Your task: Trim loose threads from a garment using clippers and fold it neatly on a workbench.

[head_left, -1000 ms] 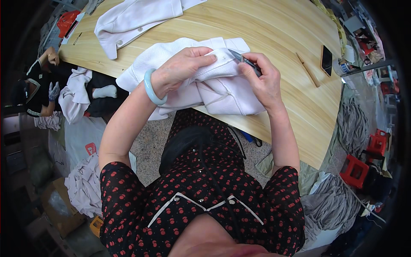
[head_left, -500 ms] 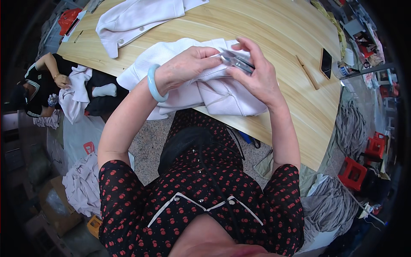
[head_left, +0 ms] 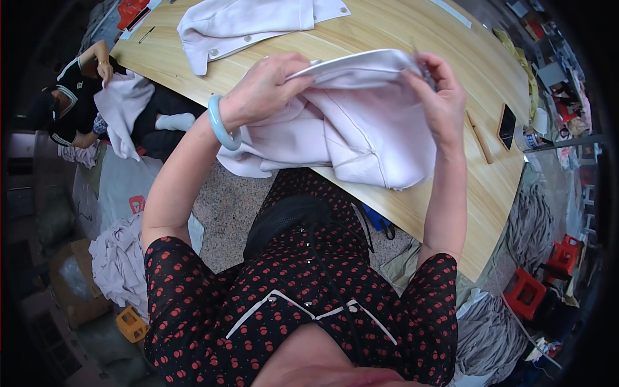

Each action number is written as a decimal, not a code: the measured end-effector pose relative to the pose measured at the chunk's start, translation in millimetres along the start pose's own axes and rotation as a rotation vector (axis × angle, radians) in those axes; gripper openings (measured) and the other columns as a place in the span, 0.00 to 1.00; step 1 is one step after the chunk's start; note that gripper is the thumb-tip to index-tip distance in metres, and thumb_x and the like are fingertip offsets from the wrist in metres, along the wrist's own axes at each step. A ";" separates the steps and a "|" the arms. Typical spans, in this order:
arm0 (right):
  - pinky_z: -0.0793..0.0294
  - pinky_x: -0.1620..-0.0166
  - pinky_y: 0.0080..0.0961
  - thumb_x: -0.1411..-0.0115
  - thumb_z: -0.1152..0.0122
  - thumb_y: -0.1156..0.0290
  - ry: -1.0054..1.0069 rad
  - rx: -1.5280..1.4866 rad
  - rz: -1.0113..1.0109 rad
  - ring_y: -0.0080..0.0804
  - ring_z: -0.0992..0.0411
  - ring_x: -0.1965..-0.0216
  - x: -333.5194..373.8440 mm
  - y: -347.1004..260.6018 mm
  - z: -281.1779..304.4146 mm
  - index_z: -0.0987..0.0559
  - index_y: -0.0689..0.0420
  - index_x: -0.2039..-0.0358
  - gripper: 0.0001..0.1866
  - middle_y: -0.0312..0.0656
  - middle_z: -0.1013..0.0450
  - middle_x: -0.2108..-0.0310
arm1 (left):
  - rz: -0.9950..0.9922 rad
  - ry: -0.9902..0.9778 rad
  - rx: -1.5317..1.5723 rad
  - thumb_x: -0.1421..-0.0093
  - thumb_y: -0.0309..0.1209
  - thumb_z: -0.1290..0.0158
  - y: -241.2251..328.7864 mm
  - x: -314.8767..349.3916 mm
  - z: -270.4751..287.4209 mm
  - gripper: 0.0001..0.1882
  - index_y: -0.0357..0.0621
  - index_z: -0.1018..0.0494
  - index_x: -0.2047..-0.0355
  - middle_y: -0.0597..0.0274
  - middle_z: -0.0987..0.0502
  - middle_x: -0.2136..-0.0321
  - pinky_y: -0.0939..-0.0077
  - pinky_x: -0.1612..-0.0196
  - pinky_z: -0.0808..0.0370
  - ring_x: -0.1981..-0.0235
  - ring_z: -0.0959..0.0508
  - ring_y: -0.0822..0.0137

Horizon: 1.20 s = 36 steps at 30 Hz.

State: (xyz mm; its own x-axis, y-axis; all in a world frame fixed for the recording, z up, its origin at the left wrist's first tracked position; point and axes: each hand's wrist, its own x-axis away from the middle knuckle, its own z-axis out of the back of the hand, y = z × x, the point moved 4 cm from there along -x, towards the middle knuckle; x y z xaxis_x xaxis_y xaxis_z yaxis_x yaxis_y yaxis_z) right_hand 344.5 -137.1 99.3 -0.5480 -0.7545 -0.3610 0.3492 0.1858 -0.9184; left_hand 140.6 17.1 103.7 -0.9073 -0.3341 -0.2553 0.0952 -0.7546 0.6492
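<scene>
A pale pinkish-white knit garment [head_left: 387, 135] is stretched between my hands over the table's near edge, its seams facing me. My left hand [head_left: 267, 87], with a pale blue bangle [head_left: 221, 124] on the wrist, pinches one end of the raised edge. At the other end, my right hand [head_left: 445, 97] is closed on that edge between thumb and fingers. The metal thread snips [head_left: 422, 63] sit mostly hidden among the right hand's fingers; only a thin grey part shows. Lower folds of the garment hang beside the table's edge.
Another pale garment with buttons [head_left: 251, 26] lies farther back on the wooden table [head_left: 412, 29]. To the right are a wooden stick [head_left: 478, 137] and a phone [head_left: 507, 126]. A seated co-worker [head_left: 68, 103] handles pale cloth at left. Red stools [head_left: 523, 293] and fabric heaps stand at right.
My hands have moved apart, drawing the garment's edge taut and lifting it. The snips, earlier plainly seen between the hands, are now largely covered by my right fingers. The view has shifted slightly.
</scene>
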 end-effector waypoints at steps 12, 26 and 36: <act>0.28 0.63 0.25 0.46 0.38 0.66 0.061 0.579 0.266 0.34 0.26 0.65 20.7 -0.6 -19.7 0.26 0.57 0.58 0.16 0.43 0.27 0.63 | 0.492 -0.054 0.804 0.40 0.32 0.50 -14.9 9.8 -41.0 0.13 0.31 0.26 0.62 0.65 0.24 0.72 0.82 0.67 0.29 0.72 0.28 0.77; 0.29 0.66 0.26 0.48 0.37 0.72 -0.159 0.457 0.331 0.34 0.27 0.70 47.6 2.9 -57.0 0.25 0.60 0.62 0.13 0.43 0.27 0.70 | 0.538 -0.151 0.968 0.39 0.31 0.52 -7.9 10.9 -48.2 0.14 0.33 0.27 0.57 0.62 0.24 0.65 0.82 0.60 0.29 0.66 0.27 0.77; 0.29 0.66 0.23 0.48 0.37 0.73 -0.143 0.388 0.279 0.31 0.27 0.70 47.8 12.1 -57.3 0.24 0.61 0.63 0.11 0.42 0.26 0.70 | 0.561 -0.192 1.104 0.38 0.31 0.50 -19.1 11.9 -54.0 0.13 0.36 0.27 0.56 0.61 0.22 0.63 0.82 0.58 0.26 0.65 0.23 0.75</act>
State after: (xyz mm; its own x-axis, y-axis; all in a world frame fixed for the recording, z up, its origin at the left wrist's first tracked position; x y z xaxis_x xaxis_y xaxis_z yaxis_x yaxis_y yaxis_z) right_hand 279.1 -134.8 61.6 -0.2927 -0.7932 -0.5339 0.7398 0.1659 -0.6521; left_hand 150.1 -2.9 49.5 -0.9067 -0.2981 0.2983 0.1778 0.3713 0.9113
